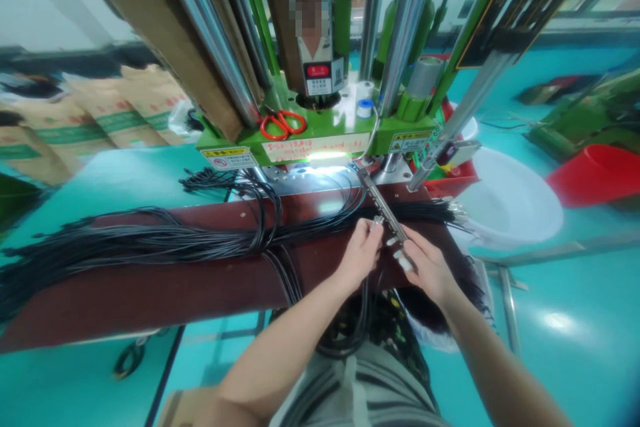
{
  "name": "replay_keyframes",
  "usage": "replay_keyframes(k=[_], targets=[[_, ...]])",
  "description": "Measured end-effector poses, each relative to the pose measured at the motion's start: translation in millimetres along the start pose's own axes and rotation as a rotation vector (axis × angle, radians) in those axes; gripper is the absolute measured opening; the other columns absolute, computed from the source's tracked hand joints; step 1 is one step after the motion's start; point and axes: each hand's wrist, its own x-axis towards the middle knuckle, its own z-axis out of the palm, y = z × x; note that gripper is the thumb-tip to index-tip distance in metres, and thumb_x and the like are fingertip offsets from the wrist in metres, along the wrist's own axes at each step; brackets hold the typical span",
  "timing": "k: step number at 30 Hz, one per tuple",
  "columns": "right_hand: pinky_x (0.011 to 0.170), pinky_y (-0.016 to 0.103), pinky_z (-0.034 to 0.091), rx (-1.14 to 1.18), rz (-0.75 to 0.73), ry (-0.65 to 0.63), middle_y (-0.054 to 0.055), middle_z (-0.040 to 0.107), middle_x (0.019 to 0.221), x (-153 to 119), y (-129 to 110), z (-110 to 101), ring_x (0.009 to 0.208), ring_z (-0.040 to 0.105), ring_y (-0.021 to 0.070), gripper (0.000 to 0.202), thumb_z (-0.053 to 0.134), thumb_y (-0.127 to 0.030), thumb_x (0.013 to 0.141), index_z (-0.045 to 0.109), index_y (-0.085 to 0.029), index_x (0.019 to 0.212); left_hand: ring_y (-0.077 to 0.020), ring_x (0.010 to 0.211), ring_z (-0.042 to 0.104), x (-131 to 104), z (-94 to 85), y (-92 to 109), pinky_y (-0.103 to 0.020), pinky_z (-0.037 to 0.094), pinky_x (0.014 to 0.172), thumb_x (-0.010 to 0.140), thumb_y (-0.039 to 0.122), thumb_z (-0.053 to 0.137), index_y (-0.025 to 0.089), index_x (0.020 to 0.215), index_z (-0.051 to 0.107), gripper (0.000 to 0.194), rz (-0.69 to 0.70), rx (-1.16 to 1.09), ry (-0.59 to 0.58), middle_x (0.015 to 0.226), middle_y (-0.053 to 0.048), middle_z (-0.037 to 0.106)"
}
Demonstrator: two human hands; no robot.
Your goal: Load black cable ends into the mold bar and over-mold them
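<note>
My right hand (425, 263) is closed around the near end of a long metal bar (383, 203) with small fittings along its edge. The bar slants away toward the machine's lit work area. Just left of it, the fingers of my left hand (363, 250) pinch a small silvery connector (379, 219), which looks like the end of a black cable. Black cables (363, 307) hang down below my left hand in a loop over my lap. A thick bundle of black cables (200, 243) lies across the brown tabletop (150, 287), running behind my hands.
A green press (320, 130) with steel columns stands in front. Red-handled scissors (283, 125) and a small blue-and-white roll (365, 107) rest on it. To the right are a white tub (515, 197) and a red bucket (600, 177). Paper sacks (95, 120) stand at the left.
</note>
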Motion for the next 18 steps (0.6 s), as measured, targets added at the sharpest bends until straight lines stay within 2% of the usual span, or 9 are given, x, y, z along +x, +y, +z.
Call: replay_keyframes(k=[3,6,15,18], targets=[[0.035,0.016,0.031,0.064,0.021,0.055,-0.002,0.053,0.063,2.3,2.2,-2.5,0.045,0.042,0.0070,0.049,0.064,-0.045,0.070,0.057,-0.029,0.116,-0.0013,0.035,0.021,3.4,-2.9,3.2,-0.012,0.012,0.033,0.074,0.051,0.055,0.021,0.075,0.037,0.034,0.034,-0.007,-0.084,0.050,0.011,0.029],[0.033,0.017,0.030,0.053,0.025,0.059,-0.003,0.053,0.061,2.0,2.0,-3.6,0.041,0.039,0.0064,0.051,0.064,-0.045,0.070,0.056,-0.029,0.117,-0.0013,0.033,0.020,5.4,-4.1,3.8,-0.014,0.012,0.032,0.069,0.047,0.062,0.019,0.070,0.041,0.034,-0.047,0.012,-0.124,0.045,0.011,0.028],[0.034,0.015,0.027,0.031,0.059,0.013,-0.002,0.053,0.063,2.0,-0.9,-3.7,0.046,0.042,0.0072,0.050,0.066,-0.045,0.068,0.058,-0.028,0.115,-0.0002,0.031,0.021,3.7,-0.6,7.8,-0.016,0.009,0.033,0.062,0.042,0.069,0.016,0.066,0.046,0.035,-0.096,-0.050,-0.038,0.040,0.011,0.030],[0.035,0.016,0.030,0.015,0.049,0.003,-0.002,0.054,0.065,1.5,-0.5,-2.9,0.047,0.044,0.0080,0.051,0.065,-0.046,0.069,0.057,-0.030,0.116,-0.0006,0.030,0.020,2.5,1.3,8.2,-0.016,0.011,0.033,0.063,0.042,0.068,0.017,0.064,0.046,0.034,-0.080,-0.076,-0.021,0.038,0.012,0.028]])
